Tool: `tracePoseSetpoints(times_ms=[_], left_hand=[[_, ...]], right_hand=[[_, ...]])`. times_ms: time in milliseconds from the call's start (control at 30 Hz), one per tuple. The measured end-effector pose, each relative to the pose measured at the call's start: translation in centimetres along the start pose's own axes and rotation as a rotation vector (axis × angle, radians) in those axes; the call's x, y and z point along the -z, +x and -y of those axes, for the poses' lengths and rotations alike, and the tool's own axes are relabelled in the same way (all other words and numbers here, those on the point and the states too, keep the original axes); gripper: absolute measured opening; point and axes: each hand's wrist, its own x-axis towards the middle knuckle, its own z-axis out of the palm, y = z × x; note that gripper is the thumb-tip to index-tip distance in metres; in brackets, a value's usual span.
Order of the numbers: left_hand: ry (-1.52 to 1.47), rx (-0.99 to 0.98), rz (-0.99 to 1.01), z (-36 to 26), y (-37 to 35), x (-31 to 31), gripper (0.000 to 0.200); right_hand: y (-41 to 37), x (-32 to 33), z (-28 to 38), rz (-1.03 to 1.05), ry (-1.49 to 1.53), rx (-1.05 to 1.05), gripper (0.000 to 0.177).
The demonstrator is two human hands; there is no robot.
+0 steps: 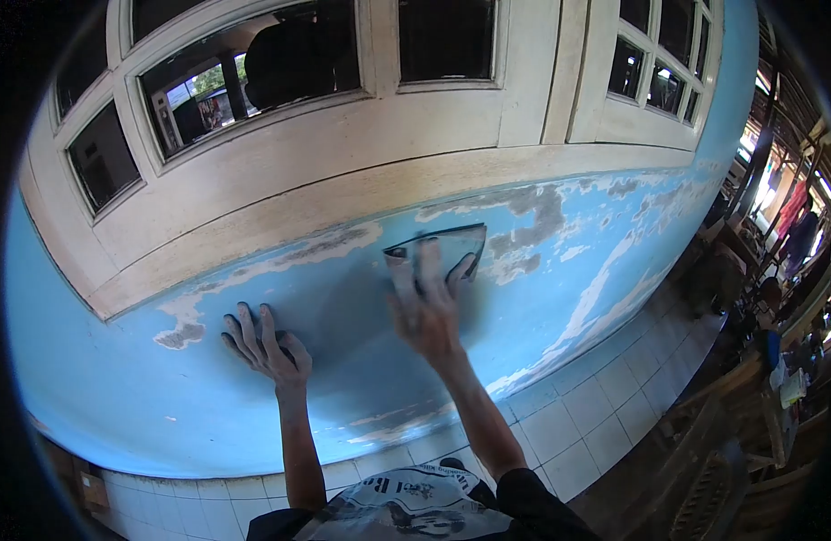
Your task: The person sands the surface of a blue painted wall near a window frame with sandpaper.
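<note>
My right hand (426, 302) presses a folded sheet of sandpaper (456, 242) against the blue wall (352, 298), just below the window frame. Its fingers lie over the sheet, with the thumb at the right side. My left hand (264, 344) rests on the wall to the left, fingers spread and holding nothing. Both hands look coated with pale dust. Around the sandpaper the paint is worn off in white and grey patches (528, 212), and more bare patches run along under the frame.
Above the wall is a white wooden window frame (343, 153) with dark glass panes. White tiles (578, 406) cover the floor along the wall's foot. On the right stand wooden furniture (713, 451) and assorted clutter.
</note>
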Motion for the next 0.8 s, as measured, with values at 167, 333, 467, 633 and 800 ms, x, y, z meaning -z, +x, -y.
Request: tracePoseSetpoints(times_ms=[167, 333, 467, 633, 800], left_hand=[[-0.005, 0.005, -0.005, -0.1, 0.0, 0.0, 0.044], [0.006, -0.007, -0.001, -0.1, 0.2, 0.0, 0.045], [-0.001, 0.010, 0.002, 0.0, -0.2, -0.1, 0.043], [0.026, -0.016, -0.017, -0.2, 0.0, 0.0, 0.044], [0.057, -0.036, 0.014, -0.2, 0.0, 0.2, 0.045]], right_hand=[[1.0, 0.5, -1.8, -0.189, 0.307, -0.493, 0.067], [-0.7, 1.1, 2.6, 0.120, 0.181, -0.194, 0.080], [-1.7, 1.2, 3.6, 0.171, 0.322, -0.209, 0.077], [-2.0, -0.2, 4.0, 0.178, 0.165, -0.263, 0.058], [3.2, 0.8, 1.3, 0.041, 0.080, -0.336, 0.058]])
